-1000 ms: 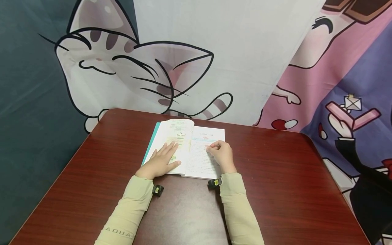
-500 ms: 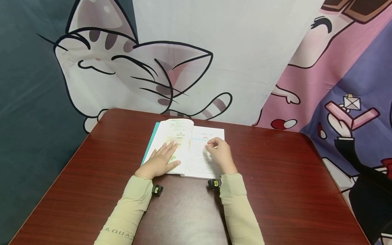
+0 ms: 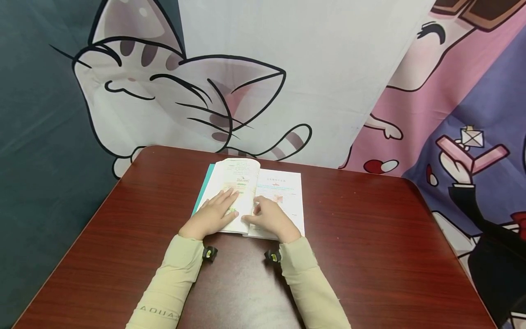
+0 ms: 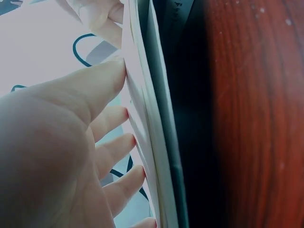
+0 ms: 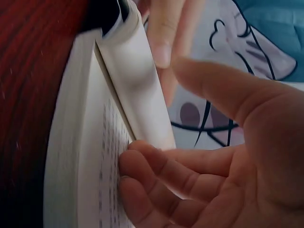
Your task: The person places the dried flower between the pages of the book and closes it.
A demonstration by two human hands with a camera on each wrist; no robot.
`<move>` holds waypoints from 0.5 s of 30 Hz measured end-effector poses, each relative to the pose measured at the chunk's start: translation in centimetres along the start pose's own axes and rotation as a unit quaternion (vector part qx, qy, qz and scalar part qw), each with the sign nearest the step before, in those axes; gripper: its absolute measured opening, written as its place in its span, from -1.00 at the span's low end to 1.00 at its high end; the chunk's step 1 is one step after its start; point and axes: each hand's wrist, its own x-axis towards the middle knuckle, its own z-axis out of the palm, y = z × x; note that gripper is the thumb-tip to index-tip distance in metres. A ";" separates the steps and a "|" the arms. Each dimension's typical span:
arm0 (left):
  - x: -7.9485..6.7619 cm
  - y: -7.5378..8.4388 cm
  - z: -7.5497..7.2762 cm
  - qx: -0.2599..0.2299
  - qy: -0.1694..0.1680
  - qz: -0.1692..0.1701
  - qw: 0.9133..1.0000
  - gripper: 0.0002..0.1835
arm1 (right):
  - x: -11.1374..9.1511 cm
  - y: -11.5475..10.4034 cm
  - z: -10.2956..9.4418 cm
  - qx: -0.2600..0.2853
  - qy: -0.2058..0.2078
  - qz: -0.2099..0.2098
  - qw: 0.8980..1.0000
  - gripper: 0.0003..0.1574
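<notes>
An open book (image 3: 287,183) with printed pages and a teal cover edge lies on the table. My left hand (image 3: 211,218) rests with spread fingers on the left page (image 3: 242,171); in the left wrist view its fingertips (image 4: 137,172) press the paper. The right hand (image 3: 273,217) is at the inner fold, thumb pointing left toward the left hand. In the right wrist view its fingers (image 5: 137,166) are loosely bent against the right page near the fold, and the thumb (image 5: 204,78) stands apart from them. No paper shows between thumb and fingers.
The reddish-brown wooden table (image 3: 370,256) extends around the book. Behind it hangs a cloth backdrop (image 3: 328,68) with a cartoon cat and other figures. Both wrists carry small black cameras, the left camera (image 3: 210,254) and the right camera (image 3: 273,256).
My right hand has moved left from the right page to the fold, and a leaf has been turned: the right page now shows a different layout with a small pink picture. The left hand barely moves.
</notes>
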 end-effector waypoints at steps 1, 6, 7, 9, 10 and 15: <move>0.0 0.0 0.0 0.002 0.002 0.001 1.000 -0.32 | 0.0 -0.2 0.2 0.002 -0.005 -0.009 1.000 -0.32; 0.1 -0.3 -0.2 0.011 0.017 -0.003 1.000 -0.33 | -0.4 -1.2 1.5 -0.067 -0.021 -0.002 0.998 0.33; 0.1 -0.4 -0.2 0.010 0.019 -0.007 1.000 -0.33 | -0.5 -1.4 1.8 -0.093 -0.022 0.007 0.995 0.46; 0.1 -0.6 -0.2 0.011 0.023 -0.015 1.000 -0.34 | -0.7 -1.8 2.2 -0.134 -0.022 0.020 0.991 0.61; 0.0 -0.7 -0.3 0.011 0.025 -0.018 0.999 -0.34 | -0.7 -1.9 2.3 -0.146 -0.021 0.024 0.989 0.63; -0.1 -0.8 -0.5 0.015 0.037 -0.031 0.999 -0.34 | -0.7 -2.3 2.6 -0.185 -0.019 0.029 0.982 0.51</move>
